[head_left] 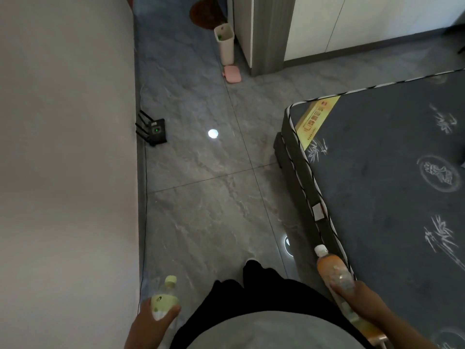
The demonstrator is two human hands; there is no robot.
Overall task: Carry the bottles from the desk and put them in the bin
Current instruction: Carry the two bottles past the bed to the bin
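My left hand [151, 321] grips a small bottle with a pale green label and cap [166, 297] at the bottom left of the head view. My right hand [362, 301] holds an orange drink bottle with a white cap [332, 268], cap pointing forward. Far ahead on the floor a tall cream bin [225, 44] stands open-topped beside a grey cabinet corner, with something green inside. Both bottles are well short of the bin.
A grey wall [68, 147] runs along the left. A black router [154, 131] sits on the floor by it, with a thin cable along the skirting. A dark mattress [390, 172] fills the right. A pink flat object [232, 74] lies just before the bin.
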